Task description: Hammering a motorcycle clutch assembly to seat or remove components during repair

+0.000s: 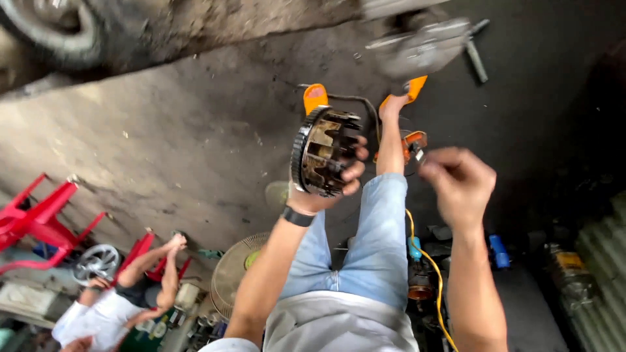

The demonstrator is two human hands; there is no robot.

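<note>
The left hand (326, 189) grips a toothed, slotted metal basket (319, 151) already off any machine, while the right hand (460, 186), blurred, seems loosely curled and empty.

Daylight falls unevenly across the scene. The concrete floor (195, 143) is bright and washed out on the left, fading to near black in the upper right corner. The right hand (460, 182) is smeared by motion blur, and the metal part (420, 45) at the top edge is blurred too, so its shape is perhaps a casing. The left hand (329, 189) and the toothed clutch basket (319, 153) look fairly sharp. Edges bend with wide-angle distortion.
</note>
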